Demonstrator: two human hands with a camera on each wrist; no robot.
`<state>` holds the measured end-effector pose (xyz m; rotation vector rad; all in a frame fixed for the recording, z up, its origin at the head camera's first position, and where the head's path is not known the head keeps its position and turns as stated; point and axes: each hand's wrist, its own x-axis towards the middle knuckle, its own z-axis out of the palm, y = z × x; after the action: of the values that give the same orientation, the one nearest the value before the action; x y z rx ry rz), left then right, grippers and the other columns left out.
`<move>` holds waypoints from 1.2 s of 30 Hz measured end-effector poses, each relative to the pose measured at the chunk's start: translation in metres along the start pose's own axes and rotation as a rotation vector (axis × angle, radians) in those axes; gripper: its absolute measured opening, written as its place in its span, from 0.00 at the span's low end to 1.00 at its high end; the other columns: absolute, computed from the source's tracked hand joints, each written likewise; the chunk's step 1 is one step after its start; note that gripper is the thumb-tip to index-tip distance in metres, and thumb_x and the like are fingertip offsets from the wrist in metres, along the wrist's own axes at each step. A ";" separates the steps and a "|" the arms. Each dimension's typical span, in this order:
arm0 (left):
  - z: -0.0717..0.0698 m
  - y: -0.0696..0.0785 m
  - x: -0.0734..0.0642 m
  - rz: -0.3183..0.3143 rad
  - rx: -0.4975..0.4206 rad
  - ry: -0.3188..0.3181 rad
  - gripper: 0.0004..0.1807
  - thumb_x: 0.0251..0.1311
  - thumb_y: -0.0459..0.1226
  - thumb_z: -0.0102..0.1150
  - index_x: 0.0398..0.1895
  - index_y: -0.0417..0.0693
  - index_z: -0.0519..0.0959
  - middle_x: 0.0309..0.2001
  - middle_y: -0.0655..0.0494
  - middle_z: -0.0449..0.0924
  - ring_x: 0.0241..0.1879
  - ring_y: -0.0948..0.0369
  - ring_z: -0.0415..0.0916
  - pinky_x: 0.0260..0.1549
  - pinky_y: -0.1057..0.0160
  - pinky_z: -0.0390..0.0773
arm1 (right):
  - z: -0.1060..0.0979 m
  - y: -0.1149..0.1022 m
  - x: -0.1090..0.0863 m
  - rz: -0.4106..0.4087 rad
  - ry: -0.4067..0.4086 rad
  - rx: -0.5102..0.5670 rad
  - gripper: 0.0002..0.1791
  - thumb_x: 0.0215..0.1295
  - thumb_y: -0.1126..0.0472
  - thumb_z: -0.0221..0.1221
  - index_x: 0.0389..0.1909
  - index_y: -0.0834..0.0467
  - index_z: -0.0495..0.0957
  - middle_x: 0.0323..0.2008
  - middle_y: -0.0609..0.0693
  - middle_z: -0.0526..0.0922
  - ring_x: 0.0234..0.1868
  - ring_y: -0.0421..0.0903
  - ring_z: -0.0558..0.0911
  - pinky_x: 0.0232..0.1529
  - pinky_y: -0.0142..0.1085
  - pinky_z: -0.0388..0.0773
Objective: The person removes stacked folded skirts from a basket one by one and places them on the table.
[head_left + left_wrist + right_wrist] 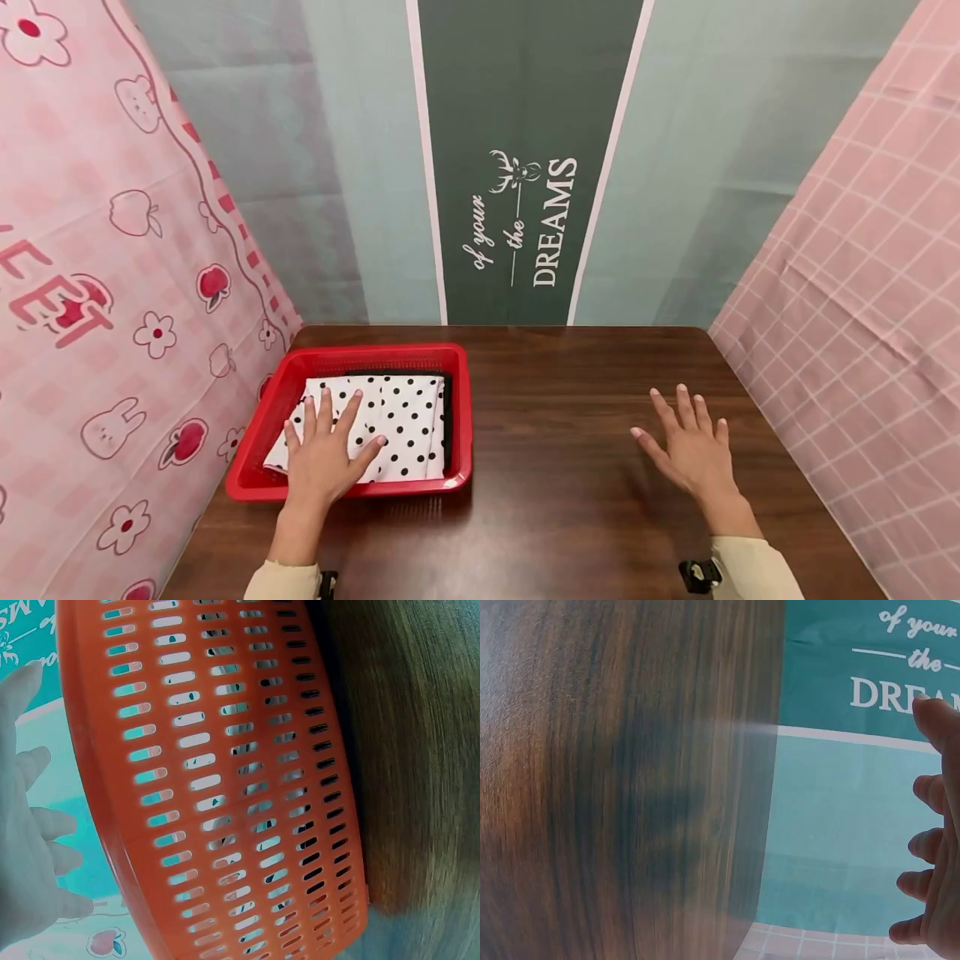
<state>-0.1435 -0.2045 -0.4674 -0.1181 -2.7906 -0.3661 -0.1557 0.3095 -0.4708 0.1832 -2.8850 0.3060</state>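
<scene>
A red plastic basket (463,417) stands on the left half of the table, and its slotted side wall (217,780) fills much of the left wrist view. Inside lies a folded white cloth with black dots (405,429), with a dark edge of something black (447,417) showing beside and behind it. My left hand (322,458), fingers spread, hovers over the basket's near rim and overlaps the cloth in the head view; the left wrist view shows it above the rim. Over the right side of the table my right hand (693,454) is held up with fingers spread, holding nothing.
The brown wooden table (562,483) extends between the basket and the right hand. A grey-green curtain with white lettering (525,217) hangs behind its far edge. Pink patterned cloths hang on the left (97,333) and right (862,292).
</scene>
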 end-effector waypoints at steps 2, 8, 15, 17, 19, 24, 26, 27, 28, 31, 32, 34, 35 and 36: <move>0.000 -0.001 0.000 0.003 -0.001 0.018 0.42 0.51 0.60 0.57 0.68 0.53 0.62 0.66 0.31 0.51 0.65 0.33 0.42 0.54 0.29 0.41 | -0.001 0.000 0.001 0.004 0.004 0.009 0.41 0.65 0.36 0.47 0.72 0.54 0.50 0.68 0.69 0.45 0.67 0.69 0.44 0.53 0.71 0.39; -0.001 0.000 0.001 0.003 -0.002 0.022 0.43 0.49 0.59 0.59 0.67 0.53 0.62 0.66 0.30 0.50 0.64 0.33 0.42 0.54 0.29 0.40 | -0.004 0.000 0.001 0.010 0.025 0.021 0.40 0.65 0.37 0.48 0.71 0.55 0.52 0.68 0.70 0.46 0.66 0.70 0.45 0.52 0.72 0.40; -0.006 -0.002 -0.002 -0.057 -0.066 -0.066 0.44 0.52 0.59 0.58 0.68 0.48 0.60 0.66 0.29 0.49 0.64 0.33 0.42 0.54 0.29 0.40 | -0.001 0.002 -0.001 -0.005 0.039 0.112 0.42 0.61 0.41 0.57 0.69 0.59 0.55 0.66 0.75 0.48 0.65 0.72 0.46 0.52 0.71 0.46; -0.006 -0.002 -0.003 -0.073 -0.093 -0.083 0.44 0.52 0.59 0.58 0.68 0.46 0.60 0.66 0.29 0.50 0.64 0.33 0.46 0.54 0.29 0.44 | -0.001 0.003 -0.003 -0.009 0.042 0.158 0.42 0.58 0.45 0.61 0.68 0.61 0.57 0.64 0.77 0.49 0.63 0.74 0.50 0.51 0.71 0.50; -0.006 -0.003 -0.002 -0.085 -0.116 -0.093 0.44 0.51 0.57 0.60 0.68 0.46 0.60 0.66 0.29 0.52 0.63 0.34 0.49 0.53 0.30 0.48 | -0.001 0.005 -0.003 -0.007 0.030 0.210 0.43 0.57 0.47 0.64 0.67 0.63 0.58 0.63 0.78 0.50 0.60 0.76 0.53 0.48 0.70 0.54; -0.009 -0.005 -0.001 -0.102 -0.203 -0.113 0.46 0.50 0.55 0.64 0.69 0.45 0.58 0.64 0.30 0.56 0.60 0.36 0.57 0.50 0.34 0.61 | -0.004 0.005 -0.002 0.002 -0.024 0.336 0.46 0.55 0.49 0.65 0.68 0.65 0.55 0.61 0.78 0.54 0.57 0.76 0.58 0.46 0.68 0.60; -0.010 -0.007 -0.001 -0.103 -0.253 -0.123 0.46 0.50 0.55 0.64 0.69 0.45 0.58 0.63 0.30 0.59 0.59 0.36 0.59 0.49 0.35 0.64 | -0.005 0.005 -0.002 0.017 -0.055 0.367 0.46 0.55 0.48 0.65 0.68 0.66 0.55 0.61 0.77 0.57 0.58 0.74 0.60 0.47 0.66 0.61; -0.010 -0.007 -0.001 -0.102 -0.280 -0.130 0.46 0.50 0.55 0.64 0.69 0.45 0.58 0.62 0.31 0.60 0.59 0.37 0.60 0.49 0.36 0.64 | -0.004 0.005 -0.002 0.025 -0.069 0.381 0.46 0.55 0.47 0.65 0.67 0.66 0.56 0.60 0.76 0.59 0.57 0.73 0.61 0.47 0.66 0.62; -0.011 -0.008 -0.001 -0.101 -0.311 -0.137 0.45 0.51 0.55 0.64 0.69 0.45 0.59 0.62 0.32 0.61 0.59 0.38 0.61 0.49 0.37 0.65 | -0.004 0.004 -0.003 0.036 -0.084 0.393 0.45 0.56 0.47 0.65 0.67 0.66 0.57 0.60 0.75 0.61 0.57 0.72 0.63 0.48 0.65 0.63; -0.012 -0.010 -0.001 -0.100 -0.418 -0.157 0.42 0.51 0.53 0.65 0.67 0.45 0.62 0.60 0.35 0.65 0.58 0.40 0.63 0.50 0.39 0.66 | -0.003 0.002 -0.005 0.068 -0.117 0.441 0.43 0.56 0.46 0.64 0.66 0.65 0.59 0.58 0.73 0.65 0.54 0.70 0.68 0.46 0.62 0.67; -0.013 -0.011 -0.001 -0.102 -0.455 -0.167 0.41 0.51 0.52 0.65 0.66 0.45 0.64 0.60 0.36 0.66 0.57 0.40 0.64 0.50 0.40 0.66 | -0.002 0.001 -0.005 0.073 -0.118 0.467 0.42 0.56 0.46 0.64 0.66 0.64 0.60 0.57 0.73 0.66 0.54 0.69 0.69 0.45 0.61 0.68; -0.015 -0.011 0.000 -0.113 -0.534 -0.193 0.39 0.51 0.50 0.66 0.66 0.48 0.66 0.59 0.38 0.67 0.56 0.41 0.66 0.50 0.41 0.67 | -0.001 -0.001 -0.004 0.077 -0.124 0.541 0.41 0.56 0.48 0.64 0.66 0.63 0.61 0.57 0.71 0.67 0.53 0.68 0.70 0.45 0.60 0.70; -0.016 -0.011 0.000 -0.118 -0.574 -0.211 0.38 0.51 0.49 0.67 0.65 0.49 0.66 0.59 0.39 0.68 0.56 0.41 0.66 0.49 0.41 0.68 | 0.000 -0.002 -0.003 0.075 -0.127 0.587 0.40 0.57 0.49 0.64 0.66 0.63 0.61 0.57 0.71 0.68 0.54 0.68 0.70 0.45 0.59 0.70; -0.017 -0.011 0.000 -0.119 -0.614 -0.232 0.37 0.51 0.48 0.67 0.65 0.49 0.66 0.59 0.38 0.68 0.55 0.40 0.67 0.49 0.42 0.69 | 0.001 -0.004 -0.003 0.074 -0.131 0.634 0.40 0.57 0.50 0.64 0.66 0.62 0.61 0.57 0.70 0.68 0.54 0.68 0.70 0.46 0.59 0.70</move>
<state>-0.1399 -0.2199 -0.4541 -0.1398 -2.8081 -1.3035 -0.1526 0.3063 -0.4713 0.2057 -2.8183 1.2574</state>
